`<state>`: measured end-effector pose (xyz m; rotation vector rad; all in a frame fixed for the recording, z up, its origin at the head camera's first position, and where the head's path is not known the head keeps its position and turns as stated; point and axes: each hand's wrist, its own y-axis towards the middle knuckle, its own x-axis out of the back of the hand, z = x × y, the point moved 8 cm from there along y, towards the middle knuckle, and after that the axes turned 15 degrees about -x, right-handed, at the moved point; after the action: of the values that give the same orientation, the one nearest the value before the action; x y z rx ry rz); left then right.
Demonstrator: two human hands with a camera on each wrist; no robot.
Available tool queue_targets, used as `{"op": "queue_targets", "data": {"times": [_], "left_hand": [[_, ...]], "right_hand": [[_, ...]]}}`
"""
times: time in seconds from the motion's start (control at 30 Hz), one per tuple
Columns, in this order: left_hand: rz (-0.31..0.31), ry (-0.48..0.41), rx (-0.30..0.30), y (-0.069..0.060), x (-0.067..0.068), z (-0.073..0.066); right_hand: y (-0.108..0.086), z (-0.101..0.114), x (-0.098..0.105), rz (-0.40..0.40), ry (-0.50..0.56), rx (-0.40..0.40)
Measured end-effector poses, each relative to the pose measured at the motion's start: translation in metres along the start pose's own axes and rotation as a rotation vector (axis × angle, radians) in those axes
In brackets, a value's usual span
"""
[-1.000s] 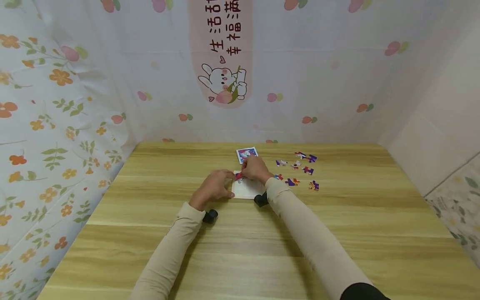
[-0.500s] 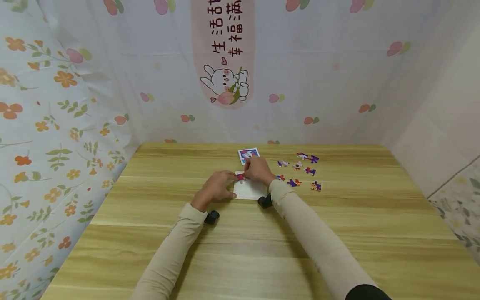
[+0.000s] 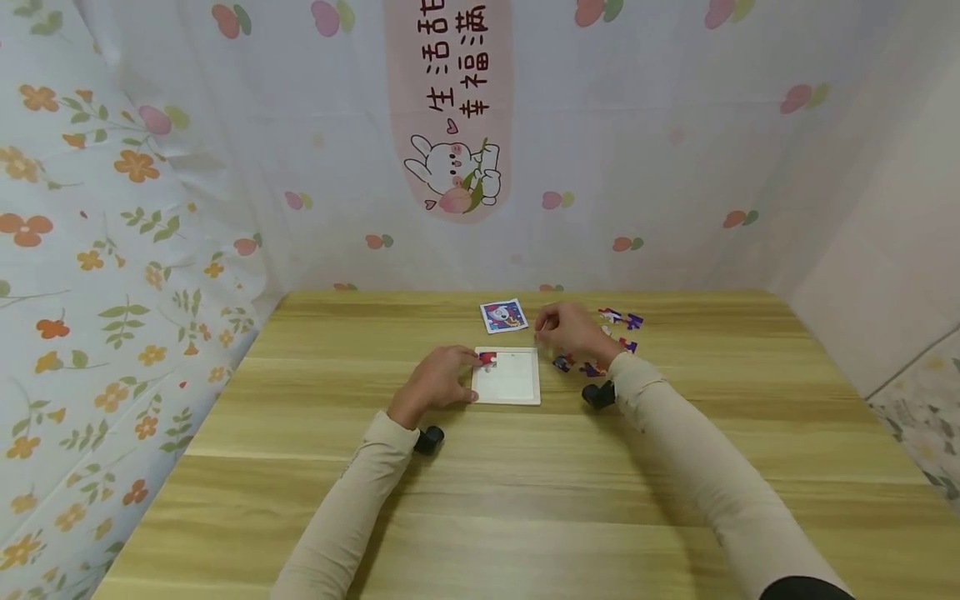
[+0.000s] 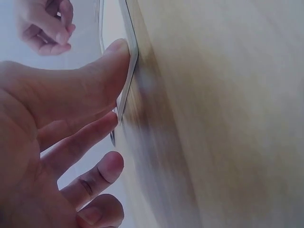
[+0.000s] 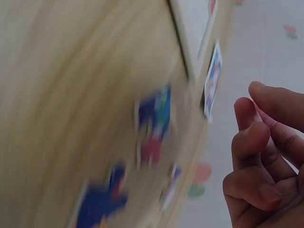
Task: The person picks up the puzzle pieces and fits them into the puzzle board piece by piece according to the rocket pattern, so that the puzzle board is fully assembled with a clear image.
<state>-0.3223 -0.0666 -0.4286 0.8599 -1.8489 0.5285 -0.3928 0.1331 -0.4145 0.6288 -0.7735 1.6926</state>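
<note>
Working on a wide wooden desk. At the left edge of the white tray, the left hand: thumb on the near left corner, forefinger by the far left one, the rest loosely bent, steadying rather than gripping. In the air just past the tray's far right corner, the right hand: fingers loosely curled, thumb close by, apparently holding nothing, though too blurred at the tips in the head view to be certain. Tray flat on the desk, nearer the far edge than the near. Beyond, towards that far edge, a picture card. Right of the tray, loose puzzle pieces, partly hidden behind the right hand. In the tray's far left corner, one red piece.

Judging by this, just starting to fill the tray. Probably calls next for picking a loose piece, matching to the card and fitting beside the red one.
</note>
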Motion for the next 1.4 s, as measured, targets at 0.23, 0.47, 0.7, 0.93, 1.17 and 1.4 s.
{"op": "queue_targets", "data": {"times": [0.23, 0.47, 0.7, 0.93, 1.17, 1.4], "left_hand": [[0.008, 0.029, -0.014, 0.004, 0.0, -0.001], [0.031, 0.034, -0.016, 0.002, -0.002, 0.0], [0.017, 0.02, -0.01, 0.003, -0.002, -0.001], [0.022, 0.023, 0.012, 0.002, 0.0, -0.002], [0.02, 0.039, 0.005, 0.001, 0.0, -0.001], [0.023, 0.028, 0.011, 0.002, -0.002, 0.001]], "right_hand": [[0.004, -0.03, 0.038, -0.126, -0.063, -0.06], [0.003, -0.059, 0.055, -0.18, -0.033, -0.113], [0.002, -0.082, 0.069, -0.223, -0.056, -0.245], [0.005, -0.101, 0.079, -0.265, -0.124, -0.304], [0.007, -0.114, 0.081, -0.247, -0.154, -0.319], [0.012, -0.115, 0.078, -0.244, -0.181, -0.329]]}}
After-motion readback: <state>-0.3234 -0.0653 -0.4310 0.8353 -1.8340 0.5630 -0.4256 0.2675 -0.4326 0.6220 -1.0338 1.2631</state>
